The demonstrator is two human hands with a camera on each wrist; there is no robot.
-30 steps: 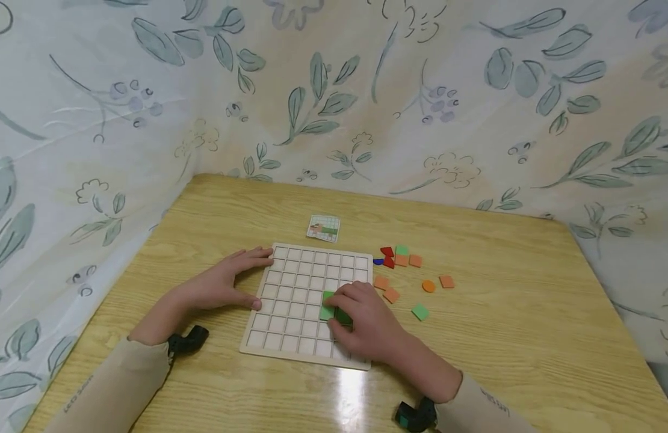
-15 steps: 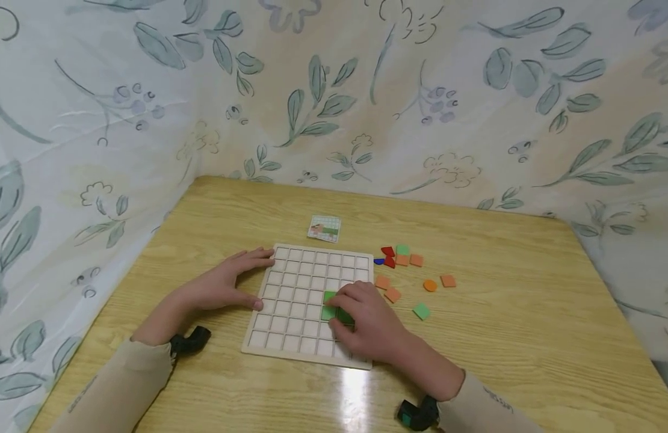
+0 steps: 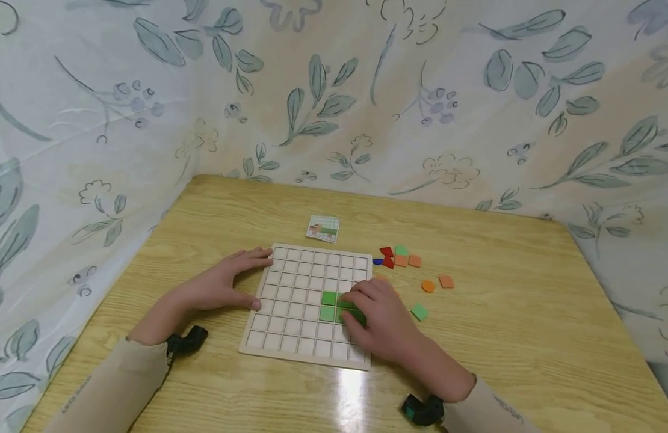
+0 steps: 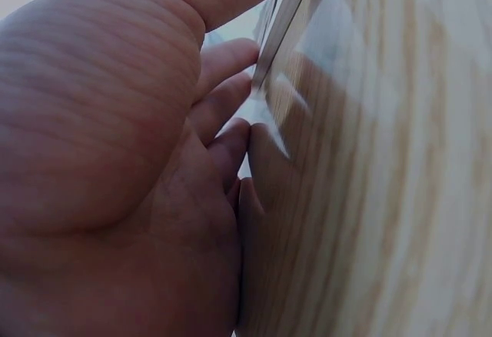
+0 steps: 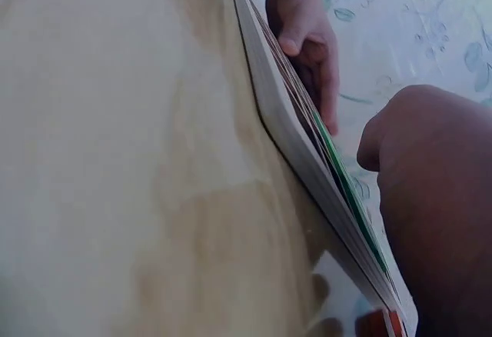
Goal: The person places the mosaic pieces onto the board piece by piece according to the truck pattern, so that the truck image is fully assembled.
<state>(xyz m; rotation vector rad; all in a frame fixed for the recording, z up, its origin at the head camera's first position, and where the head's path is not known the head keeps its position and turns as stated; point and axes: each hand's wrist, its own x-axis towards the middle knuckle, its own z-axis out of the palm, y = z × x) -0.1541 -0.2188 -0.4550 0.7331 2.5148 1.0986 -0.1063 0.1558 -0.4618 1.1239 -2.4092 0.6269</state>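
Note:
A pale wooden grid board (image 3: 282, 325) lies flat on the table. My left hand (image 3: 222, 284) steadies its left edge, thumb and fingertips spread along the rim; in the left wrist view its palm (image 4: 84, 114) fills the left side. Several green square tiles (image 3: 328, 298) sit together in the board's right-hand cells. Over them is my right hand (image 3: 383, 319), fingers bent down with the tips at the tiles, hiding part of the group. In the right wrist view, a thin green strip of tiles (image 5: 350, 187) shows along the board's top, beside my right hand (image 5: 438, 191).
Right of the board lie loose pieces: a light green square (image 3: 419, 311), an orange disc (image 3: 428, 286), orange squares (image 3: 446, 281), red pieces (image 3: 387, 251) and a blue piece (image 3: 378, 261). A small picture card (image 3: 323, 229) lies behind the board. Patterned cloth (image 3: 334, 90) hangs behind the table.
My right hand has slid a little to the right across the green tiles, uncovering more of them and covering the nearby orange squares. My left hand stays at the board's edge.

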